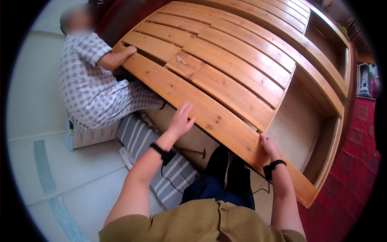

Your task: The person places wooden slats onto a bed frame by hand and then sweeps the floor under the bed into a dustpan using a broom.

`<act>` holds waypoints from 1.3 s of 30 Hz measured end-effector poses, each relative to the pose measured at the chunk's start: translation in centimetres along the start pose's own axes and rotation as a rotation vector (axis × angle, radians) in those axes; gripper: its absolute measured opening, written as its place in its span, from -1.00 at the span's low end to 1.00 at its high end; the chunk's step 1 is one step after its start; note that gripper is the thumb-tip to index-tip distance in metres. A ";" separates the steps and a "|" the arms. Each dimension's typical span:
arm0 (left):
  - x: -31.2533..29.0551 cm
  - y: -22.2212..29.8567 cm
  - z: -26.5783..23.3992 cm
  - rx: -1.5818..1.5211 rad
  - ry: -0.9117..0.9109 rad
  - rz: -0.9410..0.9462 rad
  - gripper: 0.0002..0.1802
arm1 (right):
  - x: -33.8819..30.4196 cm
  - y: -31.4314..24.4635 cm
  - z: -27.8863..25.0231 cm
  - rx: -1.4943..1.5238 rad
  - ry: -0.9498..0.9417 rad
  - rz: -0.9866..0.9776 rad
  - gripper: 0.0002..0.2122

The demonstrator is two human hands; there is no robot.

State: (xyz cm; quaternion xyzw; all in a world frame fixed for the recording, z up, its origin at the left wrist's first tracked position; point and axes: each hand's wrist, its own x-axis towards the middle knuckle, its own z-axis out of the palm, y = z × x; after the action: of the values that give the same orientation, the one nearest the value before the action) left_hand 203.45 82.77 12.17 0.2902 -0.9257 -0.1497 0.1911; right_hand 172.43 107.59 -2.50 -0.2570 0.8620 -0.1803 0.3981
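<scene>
A wooden bed frame (225,50) with flat slats fills the middle of the view, its long side rail (205,115) running diagonally in front of me. Over the rail's outer edge hovers or rests my left hand (181,121), fingers stretched out and holding nothing; whether it touches the wood I cannot tell. Farther right, my right hand (270,146) is closed on the rail, its fingertips at the inner edge beside the last slat. Black bands with cables circle both my wrists. At the rail's far left end, another person's hand (130,51) grips the wood.
That person in checked clothes (92,80) sits at the left on a striped grey cushion or mattress (141,141). A hammer (194,151) lies below the rail near my legs. An open box compartment (298,117) lies right of the slats. Red flooring (354,161) spreads farther right.
</scene>
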 end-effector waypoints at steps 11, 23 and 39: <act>-30.4 8.4 1.7 -0.119 -0.222 -0.651 -0.56 | 1.8 0.4 0.7 -0.022 -0.067 -0.037 -0.29; -36.7 12.9 2.6 -0.299 -0.359 -0.833 -0.59 | 2.7 1.1 1.2 -0.197 -0.018 -0.040 -0.27; -41.1 10.2 1.9 -0.365 -0.460 -1.031 -0.66 | 3.0 1.1 1.6 -0.223 -0.036 0.028 -0.25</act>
State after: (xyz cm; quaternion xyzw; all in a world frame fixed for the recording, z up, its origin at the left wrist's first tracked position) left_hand 228.89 115.52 3.48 0.6249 -0.6423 -0.4389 -0.0650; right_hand 171.66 106.51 -5.82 -0.2909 0.8728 -0.0731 0.3850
